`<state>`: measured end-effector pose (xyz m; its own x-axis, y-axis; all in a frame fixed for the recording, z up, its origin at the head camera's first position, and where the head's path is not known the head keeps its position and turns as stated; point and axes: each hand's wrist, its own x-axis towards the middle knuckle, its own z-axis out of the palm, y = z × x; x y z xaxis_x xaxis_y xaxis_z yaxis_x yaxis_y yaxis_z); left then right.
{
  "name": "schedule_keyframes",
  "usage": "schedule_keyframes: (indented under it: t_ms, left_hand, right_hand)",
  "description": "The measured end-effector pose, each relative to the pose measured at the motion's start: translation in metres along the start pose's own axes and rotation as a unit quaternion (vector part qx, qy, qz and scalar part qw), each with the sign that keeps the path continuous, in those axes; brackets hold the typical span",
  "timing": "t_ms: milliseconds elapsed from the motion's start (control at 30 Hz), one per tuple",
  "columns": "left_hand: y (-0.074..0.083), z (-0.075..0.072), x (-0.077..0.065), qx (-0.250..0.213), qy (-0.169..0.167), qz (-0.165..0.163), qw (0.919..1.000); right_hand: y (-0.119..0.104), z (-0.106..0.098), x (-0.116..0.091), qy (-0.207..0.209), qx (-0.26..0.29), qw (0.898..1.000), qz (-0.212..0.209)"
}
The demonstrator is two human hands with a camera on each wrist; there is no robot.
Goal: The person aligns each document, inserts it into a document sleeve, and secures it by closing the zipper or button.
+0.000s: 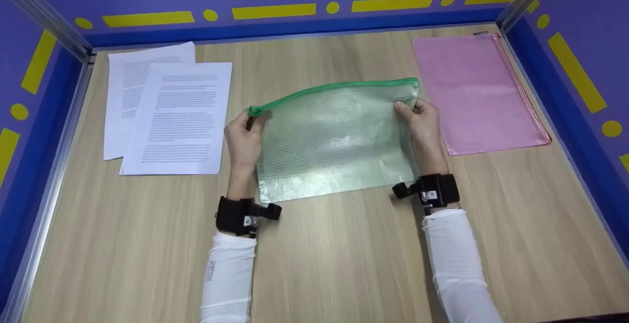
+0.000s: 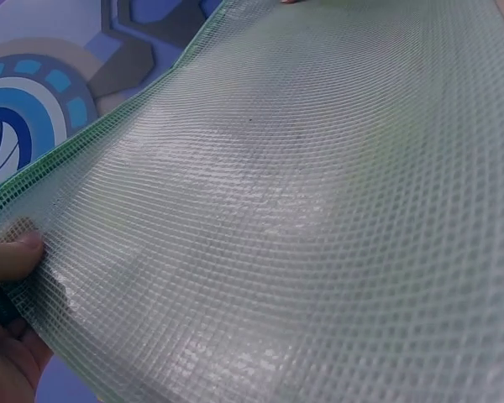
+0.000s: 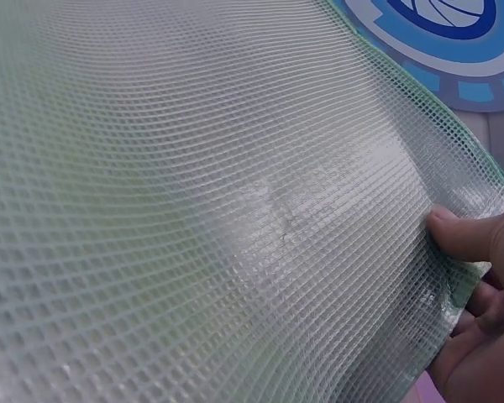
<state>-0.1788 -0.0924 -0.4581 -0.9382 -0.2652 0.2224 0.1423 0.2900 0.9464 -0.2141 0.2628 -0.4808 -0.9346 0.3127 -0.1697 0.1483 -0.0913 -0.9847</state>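
- At mid-frame, the bag (image 1: 334, 141) hangs between two hands, its green zip (image 1: 339, 85) bowed along the top; whether the lower edge touches the table (image 1: 319, 259), I cannot tell.
- Possible slip: only the side edges are held, so a loosened pinch at either would likely let that side droop.
- Possible fold: the sheet looks thin and already curves (the wrist views show this best), so hands drawing together could buckle it.
- Possible nudge: the papers (image 1: 182, 131) at upper left lie loose and overlapping near the left hand (image 1: 244, 141); a sideways swing might shift them.
- Left hand: pinching the bag's upper left corner by the zip's end, forearm rising from the bottom edge.
- Right hand (image 1: 423, 124): thumb on the bag's face, fingers curled behind its right edge, beside the pink pouch (image 1: 481, 97); forearm leaning up and leftward.
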Motion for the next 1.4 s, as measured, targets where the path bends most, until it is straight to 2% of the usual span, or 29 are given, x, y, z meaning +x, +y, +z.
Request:
schedule_keyframes:
  t_ms: [167, 333, 400, 533, 700, 867, 1033, 1200, 1300, 1400]
  left_hand:
    - [0.000, 0.000, -0.008, 0.000, 0.029, 0.018, 0.9994]
    - [0.005, 0.005, -0.008, -0.012, 0.022, 0.044, 0.9987]
    - [0.007, 0.007, -0.009, -0.013, 0.015, 0.055, 0.9983]
    - [0.010, 0.010, -0.011, 0.015, 0.008, 0.094, 0.9954]
    - [0.014, 0.015, -0.015, 0.083, 0.008, 0.158, 0.9839]
    - [0.018, 0.018, -0.020, 0.117, 0.004, 0.194, 0.9740]
    - [0.020, 0.020, -0.024, 0.136, -0.009, 0.206, 0.9691]
    - [0.020, 0.022, -0.024, 0.143, -0.011, 0.215, 0.9659]
    - [0.020, 0.024, -0.024, 0.152, -0.012, 0.222, 0.9631]
    - [0.019, 0.025, -0.025, 0.158, -0.015, 0.227, 0.9610]
  right_hand:
    - [0.001, 0.003, -0.008, 0.033, -0.001, 0.999, 0.006]
    - [-0.013, 0.009, -0.015, 0.044, -0.106, 0.992, -0.055]
    - [-0.018, 0.016, -0.021, 0.030, -0.139, 0.986, -0.089]
    - [-0.026, 0.033, -0.035, -0.024, -0.154, 0.978, -0.141]
    - [-0.035, 0.052, -0.056, -0.086, -0.170, 0.965, -0.180]
    - [-0.041, 0.067, -0.073, -0.135, -0.179, 0.957, -0.185]
    - [-0.042, 0.080, -0.088, -0.179, -0.183, 0.952, -0.170]
    - [-0.042, 0.092, -0.099, -0.205, -0.179, 0.947, -0.171]
    - [-0.041, 0.100, -0.103, -0.214, -0.173, 0.947, -0.169]
    - [-0.038, 0.109, -0.106, -0.225, -0.155, 0.950, -0.150]
